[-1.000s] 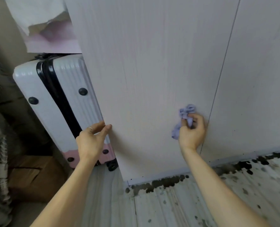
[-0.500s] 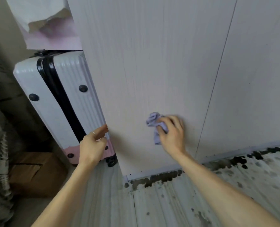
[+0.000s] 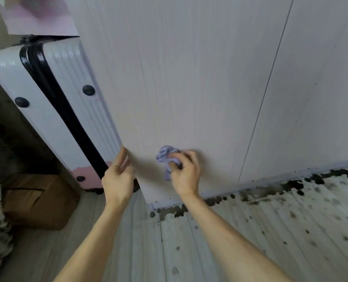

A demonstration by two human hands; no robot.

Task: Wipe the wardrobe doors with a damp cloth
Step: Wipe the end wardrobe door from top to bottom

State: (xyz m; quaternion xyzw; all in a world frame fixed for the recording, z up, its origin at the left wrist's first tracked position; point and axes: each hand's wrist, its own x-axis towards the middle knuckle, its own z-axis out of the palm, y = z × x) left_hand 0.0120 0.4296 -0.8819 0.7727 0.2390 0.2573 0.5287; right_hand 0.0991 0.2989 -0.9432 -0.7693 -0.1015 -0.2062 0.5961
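A pale wood-grain wardrobe door (image 3: 189, 78) fills the upper middle, with a second door (image 3: 311, 98) to its right beyond a thin vertical gap. My right hand (image 3: 186, 173) grips a crumpled lilac cloth (image 3: 166, 156) and presses it against the lower part of the left door. My left hand (image 3: 119, 176) holds the left edge of that same door near its bottom, fingers wrapped around the edge; a thin ring shows on one finger.
A white ribbed suitcase (image 3: 46, 110) with a black band leans just left of the door. A brown cardboard box (image 3: 38, 200) sits on the floor below it. The pale plank floor (image 3: 270, 231) carries dark blotches along the wardrobe base.
My right hand has swept the cloth leftward and lower across the door. The left hand stays on the door's edge. The view has shifted slightly.
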